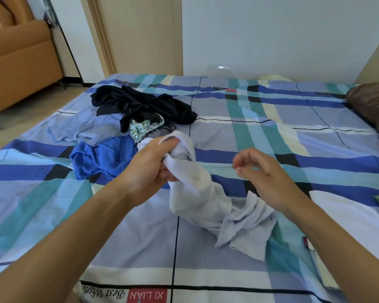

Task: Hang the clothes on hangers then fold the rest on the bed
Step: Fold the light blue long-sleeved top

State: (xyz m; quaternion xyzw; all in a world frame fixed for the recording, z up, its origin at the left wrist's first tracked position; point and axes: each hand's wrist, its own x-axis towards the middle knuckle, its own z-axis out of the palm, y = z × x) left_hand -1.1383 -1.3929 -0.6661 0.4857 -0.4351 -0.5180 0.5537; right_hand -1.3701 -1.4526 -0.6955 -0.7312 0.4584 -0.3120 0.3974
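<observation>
Head view: left hand (153,164) grips one white garment (198,194), right hand (266,174) hovers.

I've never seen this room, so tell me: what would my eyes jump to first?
In the middle, the left hand grips a white cloth that trails down onto the striped bed. The right hand hovers just beside it, holding nothing. Behind the hands, toward the left, a black garment and a bright blue shirt lie in a messy heap with other clothes.
</observation>
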